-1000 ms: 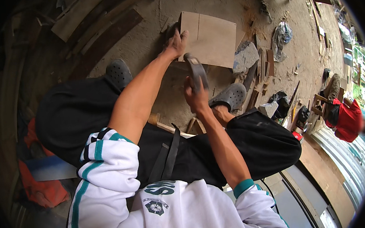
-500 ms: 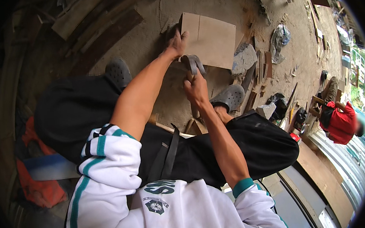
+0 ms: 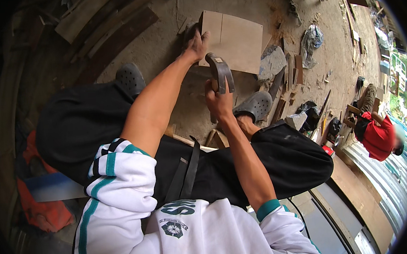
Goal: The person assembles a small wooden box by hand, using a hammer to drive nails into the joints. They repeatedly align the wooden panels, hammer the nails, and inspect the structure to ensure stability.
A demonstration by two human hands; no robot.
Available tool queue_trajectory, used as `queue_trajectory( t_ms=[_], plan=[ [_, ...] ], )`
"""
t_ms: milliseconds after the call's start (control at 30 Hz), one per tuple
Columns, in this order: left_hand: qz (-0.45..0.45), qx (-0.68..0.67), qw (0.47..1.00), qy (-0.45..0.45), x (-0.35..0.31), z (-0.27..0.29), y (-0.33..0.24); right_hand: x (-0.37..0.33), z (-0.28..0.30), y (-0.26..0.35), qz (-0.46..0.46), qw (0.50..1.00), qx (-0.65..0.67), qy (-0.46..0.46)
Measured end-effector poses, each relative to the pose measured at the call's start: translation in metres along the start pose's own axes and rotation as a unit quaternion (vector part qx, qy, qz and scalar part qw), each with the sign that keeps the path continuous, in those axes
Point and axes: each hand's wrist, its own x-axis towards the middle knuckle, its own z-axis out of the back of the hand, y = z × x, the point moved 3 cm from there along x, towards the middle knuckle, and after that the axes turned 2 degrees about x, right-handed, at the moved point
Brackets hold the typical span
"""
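A box (image 3: pixel 236 39) with a light brown board on top and a thin line across it stands on the ground before me. At its left edge, my left hand (image 3: pixel 195 47) rests against the side, fingers stretched out and not wrapped round anything. My right hand (image 3: pixel 219 100) is closed round the handle of a claw hammer (image 3: pixel 221 71). The dark hammer head is tilted up over the near edge of the box, apart from the board. What lies under my left palm is hidden.
My grey clogs (image 3: pixel 255 107) flank the box on the near side. A broken stone slab (image 3: pixel 271 62) and wood scraps lie to its right, long planks (image 3: pixel 120 43) at the far left. A crumpled plastic bag (image 3: pixel 311 44) lies farther right. Another person in red (image 3: pixel 378 136) crouches at the right.
The hammer has risen and tilted back toward me, away from the box's near edge. My left hand has stayed at the box's left side.
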Motion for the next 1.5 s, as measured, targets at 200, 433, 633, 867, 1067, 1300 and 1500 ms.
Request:
queue_trajectory(
  t_ms=[200, 433, 633, 867, 1067, 1300, 1500],
  plan=[
    [0.008, -0.012, 1.0, -0.011, -0.006, -0.002, -0.004, 0.024, 0.008, -0.023, -0.106, 0.986, -0.084, 0.098],
    [0.011, 0.069, 0.997, 0.014, 0.006, -0.004, -0.001, 0.016, 0.005, -0.052, -0.016, 0.997, -0.065, 0.038],
    [0.024, 0.154, 0.988, 0.014, 0.011, 0.01, 0.004, -0.014, 0.046, -0.048, -0.17, 0.984, -0.045, 0.039],
    [0.008, 0.19, 0.979, 0.073, -0.055, 0.021, 0.003, -0.05, 0.079, -0.122, -0.329, 0.944, 0.036, -0.017],
    [-0.051, 0.212, 0.97, 0.105, -0.061, 0.029, 0.017, -0.051, 0.06, -0.153, -0.39, 0.915, 0.104, -0.01],
    [0.285, 0.23, 0.847, 0.384, -0.084, 0.024, 0.001, -0.062, 0.027, -0.168, -0.416, 0.891, 0.181, -0.019],
    [0.34, -0.241, 0.892, 0.175, -0.103, -0.068, -0.024, -0.066, 0.003, -0.202, -0.452, 0.856, 0.244, -0.048]
  ],
)
